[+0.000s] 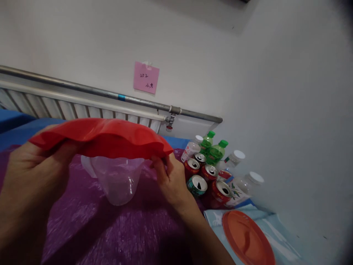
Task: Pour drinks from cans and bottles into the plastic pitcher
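Plain pale wall (pixel 193 55) at the back, with a pink note (pixel 146 79) taped up beyond the fingers, plus a white radiator (pixel 66 109) below a metal pipe (pixel 68 84). Both hands have hold of a bendy red sheet (pixel 110 130): the left hand (pixel 38 180) grips its left end, fingers partly tucked underneath, and the right hand (pixel 172 180) pinches the right edge. Below and between them stands a see-through plastic jug (pixel 118 184) on shiny purple sheeting (pixel 110 235); its rim's hidden, so can't tell if it touches the red. Right of the right fingers: drink cans (pixel 197 184), capped bottles (pixel 216 154) and, lower down, an orange disc (pixel 245 235).
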Tool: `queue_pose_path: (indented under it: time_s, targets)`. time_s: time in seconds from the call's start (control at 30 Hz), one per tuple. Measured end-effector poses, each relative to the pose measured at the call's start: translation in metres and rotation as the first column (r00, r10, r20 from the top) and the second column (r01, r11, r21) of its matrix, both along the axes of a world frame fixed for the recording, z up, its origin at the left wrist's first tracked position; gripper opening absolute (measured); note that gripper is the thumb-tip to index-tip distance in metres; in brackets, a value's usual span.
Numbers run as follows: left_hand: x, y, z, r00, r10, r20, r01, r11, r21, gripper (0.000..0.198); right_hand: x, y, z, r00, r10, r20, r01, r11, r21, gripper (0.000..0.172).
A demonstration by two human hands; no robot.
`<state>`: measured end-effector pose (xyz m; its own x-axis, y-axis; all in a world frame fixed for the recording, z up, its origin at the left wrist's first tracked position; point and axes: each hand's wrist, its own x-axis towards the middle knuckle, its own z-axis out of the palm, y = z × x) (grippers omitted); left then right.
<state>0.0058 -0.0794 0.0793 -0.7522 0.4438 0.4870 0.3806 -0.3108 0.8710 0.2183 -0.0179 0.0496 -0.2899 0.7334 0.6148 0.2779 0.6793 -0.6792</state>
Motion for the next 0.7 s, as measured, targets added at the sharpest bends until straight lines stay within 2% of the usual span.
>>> queue_pose_path:
  time_s: [0.1, 0.3, 0.53, 0.7]
  targets:
    - [-0.001, 0.0, -0.001, 0.999, 0.026, -0.045, -0.027, 0.999, -0.026, 0.028, 0.0, 0.0, -0.001, 1.0, -0.003, 0.004, 0.003, 1.0, 0.006, 0.024]
    - [-0.009, -0.001, -0.007, 0.996, -0.091, -0.015, 0.091, 0.996, -0.011, 0.025, -0.001, 0.001, -0.002, 1.0, -0.002, -0.003, 0.002, 1.0, 0.002, 0.022]
    - [-0.01, 0.001, -0.009, 0.993, -0.108, 0.049, 0.107, 0.994, 0.03, 0.03, -0.001, 0.001, -0.002, 1.0, 0.004, 0.001, -0.004, 1.0, -0.017, 0.024]
    - [-0.011, 0.0, -0.012, 0.993, -0.103, 0.054, 0.108, 0.991, -0.084, 0.031, -0.001, 0.001, -0.002, 1.0, 0.0, 0.008, 0.0, 1.0, -0.014, 0.024]
